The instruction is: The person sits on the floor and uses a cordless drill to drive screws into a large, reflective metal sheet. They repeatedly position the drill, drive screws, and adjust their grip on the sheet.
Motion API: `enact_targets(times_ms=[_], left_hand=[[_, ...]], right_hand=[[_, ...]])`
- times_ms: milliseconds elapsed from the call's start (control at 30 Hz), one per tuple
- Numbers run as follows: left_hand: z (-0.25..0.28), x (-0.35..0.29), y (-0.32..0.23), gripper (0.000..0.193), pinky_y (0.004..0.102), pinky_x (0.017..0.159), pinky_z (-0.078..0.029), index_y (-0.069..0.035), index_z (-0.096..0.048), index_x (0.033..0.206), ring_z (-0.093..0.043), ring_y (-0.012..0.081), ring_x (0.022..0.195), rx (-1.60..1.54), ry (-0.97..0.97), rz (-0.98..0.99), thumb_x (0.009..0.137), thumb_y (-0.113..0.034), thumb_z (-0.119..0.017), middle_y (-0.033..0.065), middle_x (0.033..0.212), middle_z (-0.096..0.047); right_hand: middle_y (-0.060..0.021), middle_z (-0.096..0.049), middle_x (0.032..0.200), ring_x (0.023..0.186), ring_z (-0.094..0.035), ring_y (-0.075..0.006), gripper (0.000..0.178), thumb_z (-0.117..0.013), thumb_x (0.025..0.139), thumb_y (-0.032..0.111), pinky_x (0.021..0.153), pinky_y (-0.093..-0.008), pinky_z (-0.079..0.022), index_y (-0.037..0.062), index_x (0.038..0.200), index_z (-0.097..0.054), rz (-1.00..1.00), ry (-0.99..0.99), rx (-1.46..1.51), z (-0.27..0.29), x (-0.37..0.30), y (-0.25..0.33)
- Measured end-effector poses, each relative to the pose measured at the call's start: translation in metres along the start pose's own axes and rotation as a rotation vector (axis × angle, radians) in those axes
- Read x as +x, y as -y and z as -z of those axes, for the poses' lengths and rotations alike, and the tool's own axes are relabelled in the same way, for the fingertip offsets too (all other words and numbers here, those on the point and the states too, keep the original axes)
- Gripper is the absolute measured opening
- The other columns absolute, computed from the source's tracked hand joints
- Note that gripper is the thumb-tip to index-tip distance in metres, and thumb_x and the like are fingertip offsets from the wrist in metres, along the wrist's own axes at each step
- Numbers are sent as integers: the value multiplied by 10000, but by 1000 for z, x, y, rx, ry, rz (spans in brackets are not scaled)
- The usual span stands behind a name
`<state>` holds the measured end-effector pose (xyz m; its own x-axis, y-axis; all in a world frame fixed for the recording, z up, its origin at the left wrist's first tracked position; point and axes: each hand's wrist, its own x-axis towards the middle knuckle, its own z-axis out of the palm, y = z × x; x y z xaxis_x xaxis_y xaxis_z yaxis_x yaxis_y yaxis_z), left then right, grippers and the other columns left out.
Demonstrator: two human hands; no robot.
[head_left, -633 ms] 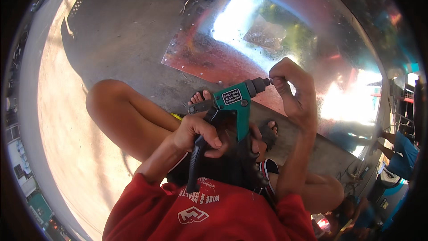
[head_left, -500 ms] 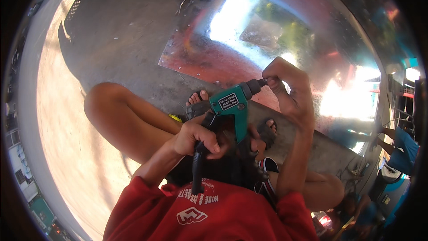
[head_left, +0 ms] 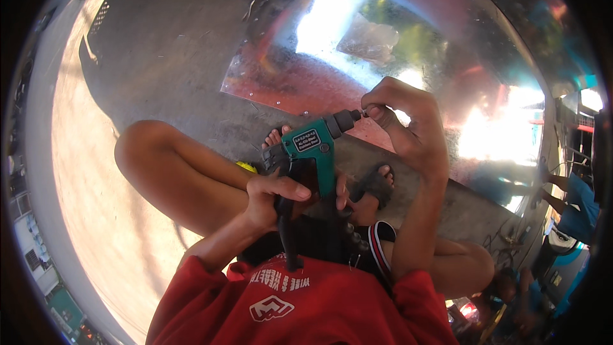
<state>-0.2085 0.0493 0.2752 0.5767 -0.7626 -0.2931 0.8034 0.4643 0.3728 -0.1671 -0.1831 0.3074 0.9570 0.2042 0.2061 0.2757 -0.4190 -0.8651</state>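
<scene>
Fingers [head_left: 377,114] pinching green riveter [head_left: 313,150] nose

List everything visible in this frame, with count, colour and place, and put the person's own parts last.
Hand riveter: 1, teal body with black handles and a dark nose, centre, nose pointing right.
Small pin at the riveter's nose: 1, too small to tell its colour, pinched by the right fingertips.
Shiny metal sheet: 1, reflective silver with reddish reflections, on the ground ahead and to the right.
Concrete ground: grey, upper left.
Yellow item: 1, partly hidden behind the left leg, kind unclear.
Sandals: dark, on the feet.
Another person: 1, blue clothing, right edge.
Left hand: grips the riveter's handles.
Right hand: at the nose, holding the pin.
Red sleeves: lower edge.
</scene>
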Motion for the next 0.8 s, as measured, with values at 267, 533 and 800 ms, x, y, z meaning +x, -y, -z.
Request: enact_targets(times_ms=[267,533,800], left_hand=[[6,10,2,325,363,702,-536,-21,-545,776,-528,213,651,92,-29,16,721,-323,-652,87,660,-495],[15,-4,9,656,327,868,-481,112,-563,1168,-611,207,786,94,83,194,593,-151,-740,275,1093,-624],[30,-5,18,617,285,778,-470,89,-606,1153,-625,259,1052,165,191,81,593,-146,-710,201,1091,-668]], right_hand=[[-106,-605,762,692,-563,-214,59,-650,835,-28,638,-329,-432,-31,894,-649,-15,22,-56,-6,1,4],[-111,-600,762,674,-529,-262,75,-640,815,-42,634,-355,-413,-16,885,-646,34,181,0,-17,6,-3],[-88,-570,763,708,-540,-176,96,-595,921,46,651,-351,-423,-34,942,-642,-41,329,16,-9,6,3]])
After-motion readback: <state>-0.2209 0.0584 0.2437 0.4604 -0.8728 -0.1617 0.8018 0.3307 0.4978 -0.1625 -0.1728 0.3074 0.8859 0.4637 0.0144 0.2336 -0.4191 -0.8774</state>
